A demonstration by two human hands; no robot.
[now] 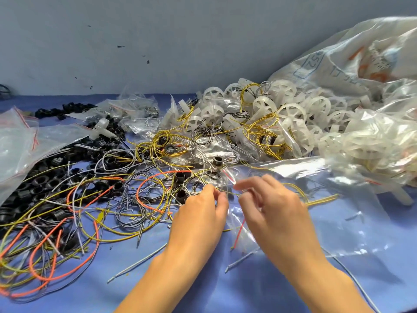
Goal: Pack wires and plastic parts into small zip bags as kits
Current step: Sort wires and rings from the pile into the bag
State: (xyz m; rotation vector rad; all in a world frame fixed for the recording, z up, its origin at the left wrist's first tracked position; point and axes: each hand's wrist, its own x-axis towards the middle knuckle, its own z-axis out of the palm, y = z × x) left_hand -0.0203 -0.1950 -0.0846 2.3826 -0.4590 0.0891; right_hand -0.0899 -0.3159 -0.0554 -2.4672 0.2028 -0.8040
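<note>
Note grip of left hand and right hand pinched on zip bag mouth, low over tabletop beside wires. Beware slick film slipping shut, or tangled loops dragging extra strands into kit.

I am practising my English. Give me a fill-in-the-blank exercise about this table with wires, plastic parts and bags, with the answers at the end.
1. The cloth on the table is ____.
2. The white plastic wheels are piled to the person's ____.
3. The black rings lie to the person's ____.
4. The small zip bag held by the left hand and the right hand has a ____ stripe.
Answers: blue; right; left; red.
</note>
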